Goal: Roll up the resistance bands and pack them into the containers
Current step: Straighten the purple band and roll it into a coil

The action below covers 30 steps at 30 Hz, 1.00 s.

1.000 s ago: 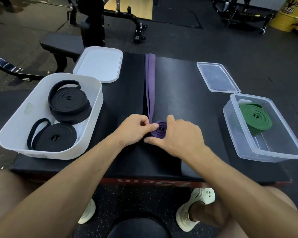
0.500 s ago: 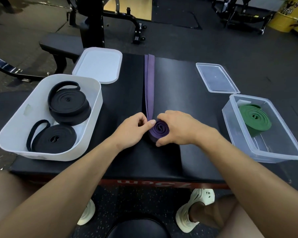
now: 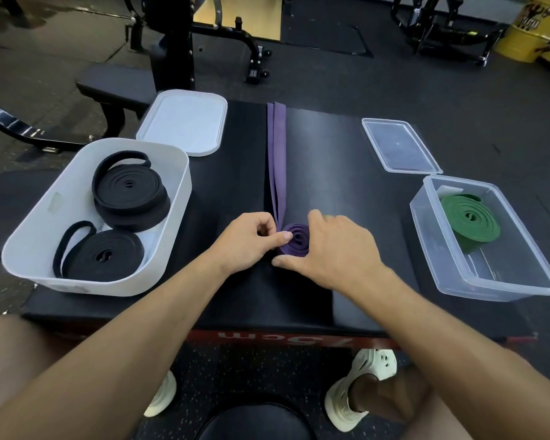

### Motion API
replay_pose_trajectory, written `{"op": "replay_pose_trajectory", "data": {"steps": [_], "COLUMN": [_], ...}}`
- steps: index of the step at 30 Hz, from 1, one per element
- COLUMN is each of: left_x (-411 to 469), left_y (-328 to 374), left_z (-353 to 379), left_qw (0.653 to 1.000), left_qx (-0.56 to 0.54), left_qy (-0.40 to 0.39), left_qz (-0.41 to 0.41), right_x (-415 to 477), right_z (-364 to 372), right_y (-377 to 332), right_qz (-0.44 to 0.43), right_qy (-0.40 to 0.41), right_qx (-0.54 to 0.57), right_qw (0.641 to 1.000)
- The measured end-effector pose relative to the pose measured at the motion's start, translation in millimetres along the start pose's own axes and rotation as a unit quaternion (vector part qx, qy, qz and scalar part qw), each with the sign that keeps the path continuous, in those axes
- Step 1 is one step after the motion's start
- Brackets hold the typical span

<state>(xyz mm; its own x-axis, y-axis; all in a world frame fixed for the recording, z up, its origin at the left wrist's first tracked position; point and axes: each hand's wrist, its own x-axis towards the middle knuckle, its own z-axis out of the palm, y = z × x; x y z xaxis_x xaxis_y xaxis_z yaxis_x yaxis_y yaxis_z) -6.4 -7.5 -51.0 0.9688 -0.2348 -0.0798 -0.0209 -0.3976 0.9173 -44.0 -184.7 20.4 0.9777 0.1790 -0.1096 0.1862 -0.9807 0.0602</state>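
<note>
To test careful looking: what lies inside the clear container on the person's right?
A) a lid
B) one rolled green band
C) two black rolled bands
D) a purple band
B: a single rolled green resistance band lies in the clear container.

Gym. Black rubber floor (image 3: 458, 84) all around, speckled at 6 o'clock. Padded weight bench (image 3: 108, 87) at 10 o'clock, black rack upright (image 3: 175, 42) at 11. Machine frame (image 3: 442, 30) at 1 o'clock, yellow barrel (image 3: 534, 27) at 2. Center: black padded box (image 3: 331, 185), red front edge with white lettering. 2 rolled black resistance bands (image 3: 127, 192) at 9 o'clock, 1 green band (image 3: 470, 217) at 3.
</note>
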Motion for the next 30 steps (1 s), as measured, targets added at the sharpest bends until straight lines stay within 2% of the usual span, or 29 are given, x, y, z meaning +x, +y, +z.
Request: {"op": "replay_pose_trajectory", "data": {"steps": [4,7,11,16,19,22,27,30], "left_x": [-4,-7,-7,-7,-7,-7,-2,2], "left_y": [0,2,3,3,1,1,6,7], "left_z": [0,1,0,-1,-2,-1,1,0], "left_qw": [1.000,1.000,0.998,0.998,0.998,0.998,1.000,0.999], "left_qx": [-0.002,0.011,0.036,0.047,0.042,0.055,0.000,-0.015], "left_qy": [0.009,0.018,0.052,0.047,0.039,0.026,0.015,0.011], "left_qz": [-0.001,-0.005,-0.022,-0.018,-0.018,-0.010,-0.023,-0.035], "right_x": [6,15,21,39,48,53,37,15], "right_z": [4,4,-3,-11,-17,-15,-9,-6], "right_y": [-19,-13,6,20,26,28,23,10], "right_qz": [0.044,0.038,-0.050,-0.157,-0.187,-0.211,-0.174,-0.047], "right_qy": [0.031,0.026,-0.022,-0.080,-0.127,-0.138,-0.098,-0.047], "right_qx": [0.006,0.025,0.032,-0.002,-0.016,0.006,0.053,-0.006], "right_qw": [0.999,0.999,0.998,0.984,0.974,0.968,0.978,0.998]}}
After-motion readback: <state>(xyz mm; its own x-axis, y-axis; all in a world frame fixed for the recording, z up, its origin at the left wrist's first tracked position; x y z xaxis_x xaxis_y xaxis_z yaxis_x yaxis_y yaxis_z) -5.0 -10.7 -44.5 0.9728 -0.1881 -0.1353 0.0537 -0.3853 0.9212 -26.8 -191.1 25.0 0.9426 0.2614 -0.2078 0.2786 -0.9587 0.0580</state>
